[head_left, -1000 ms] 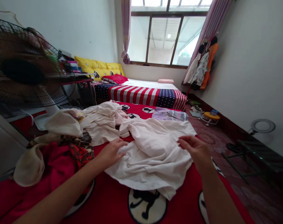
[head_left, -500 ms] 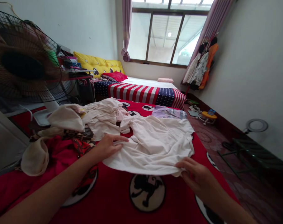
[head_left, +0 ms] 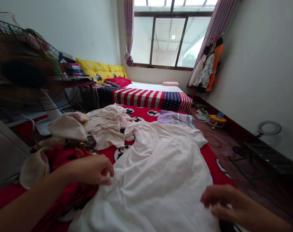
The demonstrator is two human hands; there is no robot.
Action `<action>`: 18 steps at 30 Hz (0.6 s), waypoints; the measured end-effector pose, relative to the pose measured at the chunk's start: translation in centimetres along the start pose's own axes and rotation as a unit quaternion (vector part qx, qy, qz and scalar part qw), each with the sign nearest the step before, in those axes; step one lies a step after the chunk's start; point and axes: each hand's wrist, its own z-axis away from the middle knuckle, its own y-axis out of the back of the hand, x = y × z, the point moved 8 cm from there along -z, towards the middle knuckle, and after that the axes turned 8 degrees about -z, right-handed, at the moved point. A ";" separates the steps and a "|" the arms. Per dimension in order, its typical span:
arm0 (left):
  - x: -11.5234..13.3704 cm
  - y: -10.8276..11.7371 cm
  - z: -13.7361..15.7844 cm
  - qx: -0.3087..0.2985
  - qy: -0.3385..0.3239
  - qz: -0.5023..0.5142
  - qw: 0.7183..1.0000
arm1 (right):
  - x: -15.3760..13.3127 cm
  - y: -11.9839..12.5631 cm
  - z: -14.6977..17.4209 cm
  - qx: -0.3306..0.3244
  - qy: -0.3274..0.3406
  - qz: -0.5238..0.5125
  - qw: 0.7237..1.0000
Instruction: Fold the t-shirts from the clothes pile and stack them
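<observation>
A white garment (head_left: 158, 170) lies spread lengthwise over the red patterned bed cover (head_left: 212, 161) in front of me. My left hand (head_left: 93, 169) pinches the garment's left edge with closed fingers. My right hand (head_left: 227, 203) grips the garment's lower right edge near the bottom of the view. The garment's far end reaches toward a folded lilac striped cloth (head_left: 174, 117).
A pile of cream and white clothes (head_left: 98, 124) and a red garment (head_left: 64, 161) lie to the left. A standing fan (head_left: 25, 69) is at far left. A second bed with a striped flag cover (head_left: 151, 96) stands ahead; clothes hang at the right wall (head_left: 208, 69).
Both hands have pulled the white garment toward me and stretched it out flat; one second ago it lay bunched. My right hand has dropped lower and nearer.
</observation>
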 end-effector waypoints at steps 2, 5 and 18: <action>-0.7 1.9 -2.9 0.078 -0.002 0.035 0.996 | 2.0 3.5 -3.4 0.091 -0.037 -0.087 0.991; -2.2 4.4 -7.8 0.176 0.035 0.130 0.975 | 4.2 8.8 -8.2 0.264 -0.025 -0.152 0.952; -3.6 6.3 -19.5 0.293 0.120 0.023 0.948 | 6.5 12.6 -25.3 0.340 -0.031 0.080 0.937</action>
